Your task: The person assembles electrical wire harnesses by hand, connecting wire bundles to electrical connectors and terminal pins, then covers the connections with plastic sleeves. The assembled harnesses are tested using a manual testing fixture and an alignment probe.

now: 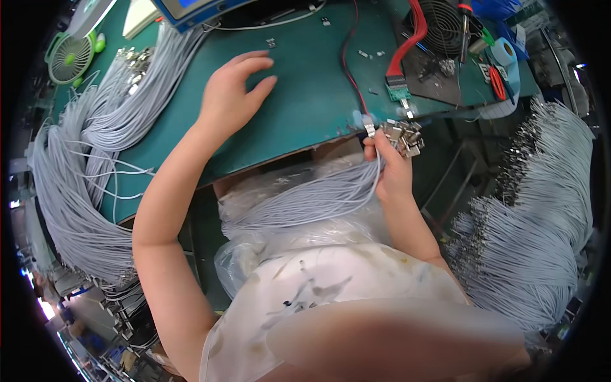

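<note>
My left hand (237, 92) hovers over the green tabletop with thumb and fingers apart, holding nothing. At the table's front edge my right hand (393, 167) grips grey cables. A metal plug (369, 126) sticks up from its fingertips, right at the end of a red and black wire pair (349, 67); whether they are joined I cannot tell. A cluster of metal plugs (407, 137) juts out beside that hand. Its cable bundle (305, 198) hangs across my lap over clear plastic. Close by, a small green circuit board (398, 90) ends a wide red ribbon cable (407, 48).
Big grey cable bundles (76, 184) spill over the table's left side. Another large pile (531, 235) stands on the right. Along the back are a green fan (69, 58), a blue-framed device (197, 11), a black round grille (443, 25), a soldering iron (464, 28) and a tape roll (503, 51).
</note>
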`<state>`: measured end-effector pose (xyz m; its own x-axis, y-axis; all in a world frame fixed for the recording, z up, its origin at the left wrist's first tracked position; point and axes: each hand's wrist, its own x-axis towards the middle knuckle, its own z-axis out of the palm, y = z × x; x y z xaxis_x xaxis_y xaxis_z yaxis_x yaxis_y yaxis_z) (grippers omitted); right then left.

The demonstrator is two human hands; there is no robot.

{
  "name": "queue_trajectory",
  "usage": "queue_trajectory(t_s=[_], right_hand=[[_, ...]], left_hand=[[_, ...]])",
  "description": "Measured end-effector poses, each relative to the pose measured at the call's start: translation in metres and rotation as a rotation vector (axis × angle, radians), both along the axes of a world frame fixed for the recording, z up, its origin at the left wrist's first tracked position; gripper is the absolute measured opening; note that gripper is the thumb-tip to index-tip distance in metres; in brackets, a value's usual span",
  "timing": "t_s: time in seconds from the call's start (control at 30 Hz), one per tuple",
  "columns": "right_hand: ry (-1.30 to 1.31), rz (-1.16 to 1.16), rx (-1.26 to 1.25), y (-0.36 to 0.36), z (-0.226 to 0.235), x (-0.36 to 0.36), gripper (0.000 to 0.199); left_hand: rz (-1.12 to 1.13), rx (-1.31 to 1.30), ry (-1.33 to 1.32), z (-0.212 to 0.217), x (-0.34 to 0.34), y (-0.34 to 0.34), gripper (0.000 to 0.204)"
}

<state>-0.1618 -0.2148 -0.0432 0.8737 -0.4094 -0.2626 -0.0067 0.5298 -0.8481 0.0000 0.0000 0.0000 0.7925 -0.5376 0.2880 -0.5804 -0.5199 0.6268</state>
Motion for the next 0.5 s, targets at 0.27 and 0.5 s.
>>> queue_trajectory(t_s=[0.27, 0.5], right_hand=[[0.069, -0.074, -0.034, -0.021, -0.016, -0.024, 0.005], [0.181, -0.212, 0.319, -0.068, -0.07, -0.051, 0.01]], left_hand=[[0.099, 0.129, -0.685, -0.016, 0.083, -0.059, 0.031], [0.3, 0.443, -0.195, -0.024, 0.15, -0.094, 0.039]])
